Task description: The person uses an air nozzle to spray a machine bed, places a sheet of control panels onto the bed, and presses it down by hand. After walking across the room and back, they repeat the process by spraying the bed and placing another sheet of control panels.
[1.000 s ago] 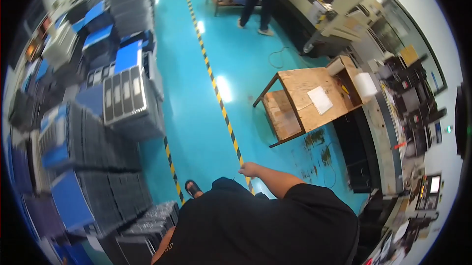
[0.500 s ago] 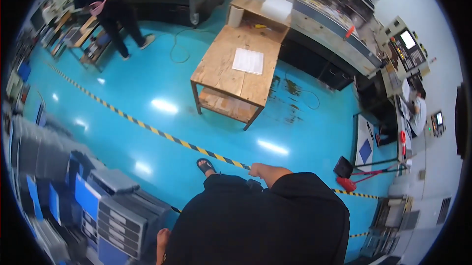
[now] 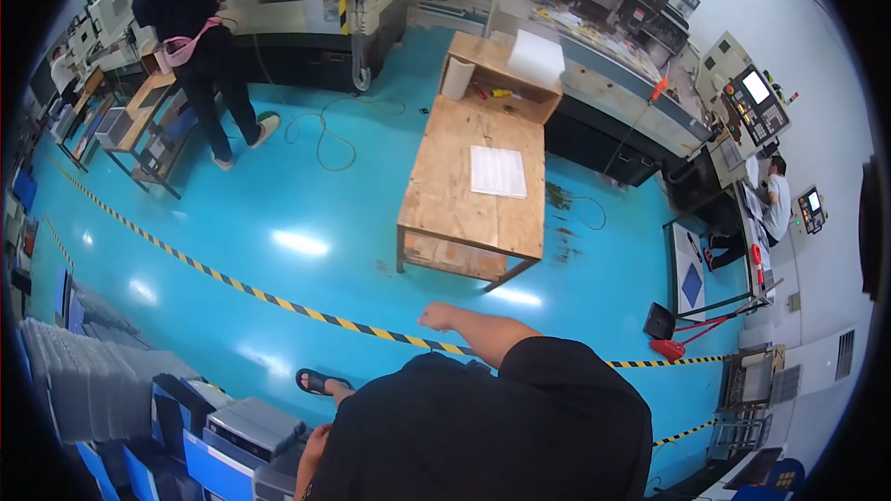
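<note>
My right hand (image 3: pixel 437 317) swings out over the blue floor, just past the striped tape, with its fingers curled in and nothing visible in them. Nearest to it is a wooden workbench (image 3: pixel 444 195) with white paper sheets (image 3: pixel 498 172) on top; the hand does not touch it. At the lower left, my left hand (image 3: pixel 317 443) hangs low by my side, beside stacked grey and blue bins (image 3: pixel 218 468). Its fingers are mostly hidden, so I cannot make out a grip.
Yellow-black floor tape (image 3: pixel 269 297) crosses ahead. Large machines (image 3: pixel 603 65) stand behind the bench. One person (image 3: pixel 190 37) stands at the far left; another (image 3: pixel 778 204) sits at the right. A red-handled dustpan (image 3: pixel 666 348) lies right. A cable (image 3: pixel 334 148) loops on the floor.
My view has shifted forward and left; the bench now appears lower and further right. My right hand has swung forward and left. A sandalled foot shows further left and lower.
</note>
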Motion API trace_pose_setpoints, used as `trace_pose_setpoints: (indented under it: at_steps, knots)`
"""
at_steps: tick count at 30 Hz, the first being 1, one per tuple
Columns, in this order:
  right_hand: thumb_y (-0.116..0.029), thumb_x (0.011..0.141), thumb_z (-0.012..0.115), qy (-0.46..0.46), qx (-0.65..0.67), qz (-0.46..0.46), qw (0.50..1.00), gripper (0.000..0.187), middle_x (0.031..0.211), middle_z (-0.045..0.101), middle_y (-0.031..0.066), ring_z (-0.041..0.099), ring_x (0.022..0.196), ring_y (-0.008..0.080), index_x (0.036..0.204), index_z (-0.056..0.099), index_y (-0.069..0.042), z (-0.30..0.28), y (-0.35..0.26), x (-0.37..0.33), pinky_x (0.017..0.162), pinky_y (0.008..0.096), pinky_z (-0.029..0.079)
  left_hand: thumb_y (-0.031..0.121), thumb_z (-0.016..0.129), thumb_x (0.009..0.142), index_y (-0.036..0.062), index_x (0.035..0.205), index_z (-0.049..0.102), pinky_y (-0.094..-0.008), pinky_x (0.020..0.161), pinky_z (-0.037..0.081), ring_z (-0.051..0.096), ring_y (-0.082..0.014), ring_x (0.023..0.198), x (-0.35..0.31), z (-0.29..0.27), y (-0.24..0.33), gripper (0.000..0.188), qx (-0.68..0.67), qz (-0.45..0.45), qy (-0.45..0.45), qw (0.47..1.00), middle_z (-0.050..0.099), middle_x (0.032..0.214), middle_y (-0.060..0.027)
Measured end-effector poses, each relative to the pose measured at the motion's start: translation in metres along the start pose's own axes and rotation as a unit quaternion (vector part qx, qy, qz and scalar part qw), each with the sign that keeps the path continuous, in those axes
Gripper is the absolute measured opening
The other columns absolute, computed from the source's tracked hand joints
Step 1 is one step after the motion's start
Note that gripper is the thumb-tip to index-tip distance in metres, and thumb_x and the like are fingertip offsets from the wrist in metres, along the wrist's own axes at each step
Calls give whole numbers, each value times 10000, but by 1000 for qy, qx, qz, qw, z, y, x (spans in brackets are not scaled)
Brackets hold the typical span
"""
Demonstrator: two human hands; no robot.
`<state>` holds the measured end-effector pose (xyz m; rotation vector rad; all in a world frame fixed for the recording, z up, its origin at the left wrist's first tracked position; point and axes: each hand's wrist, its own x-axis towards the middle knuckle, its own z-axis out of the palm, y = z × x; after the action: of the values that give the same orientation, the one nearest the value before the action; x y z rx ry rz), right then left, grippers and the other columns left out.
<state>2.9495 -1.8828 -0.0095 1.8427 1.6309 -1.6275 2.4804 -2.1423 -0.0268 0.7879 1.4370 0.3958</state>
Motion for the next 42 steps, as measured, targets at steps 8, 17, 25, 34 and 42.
trace_pose_setpoints:
  at_steps: [8, 17, 25, 34, 42]
  knots:
    - [-414, 878, 535, 25, -242, -55, 968, 443, 932, 665, 207, 658, 760, 336, 988, 680, -10, 54, -148, 88, 619, 458, 546, 191, 610, 881, 21, 1147, 580, -299, 606, 459, 574, -149, 725, -14, -208, 1, 318, 65, -70, 9, 995, 636, 865, -75]
    - [-340, 839, 591, -104, -278, -30, 954, 331, 648, 609, 135, 601, 532, 252, 737, 633, -28, 82, -313, 187, 502, 405, 509, 180, 599, 875, 39, 1165, 564, -239, 508, 414, 541, -117, 611, 18, -419, 72, 325, -226, -83, 191, 951, 575, 752, -28]
    - [-108, 720, 588, -115, -286, -116, 944, 69, 614, 589, 82, 572, 509, 197, 739, 618, -49, 46, -472, 377, 462, 349, 476, 259, 626, 858, 46, 1209, 562, -320, 672, 474, 590, -172, 858, 81, -590, 144, 416, -188, -91, 275, 939, 626, 954, -61]
    - [-76, 735, 594, -29, -169, -211, 962, 276, 693, 639, 90, 610, 560, 177, 1009, 624, -51, 7, -887, 513, 507, 330, 496, 273, 589, 866, 44, 1085, 620, -333, 600, 485, 608, -191, 775, 107, -661, 157, 318, -180, -132, 141, 965, 650, 911, -69]
    - [-140, 705, 617, -78, -293, -266, 915, 385, 761, 679, 115, 659, 660, 203, 1079, 632, -50, 79, -1113, 600, 608, 349, 535, 244, 586, 864, 47, 1044, 623, -337, 587, 478, 590, -175, 731, 172, -864, 169, 270, -193, -152, 147, 958, 632, 855, -62]
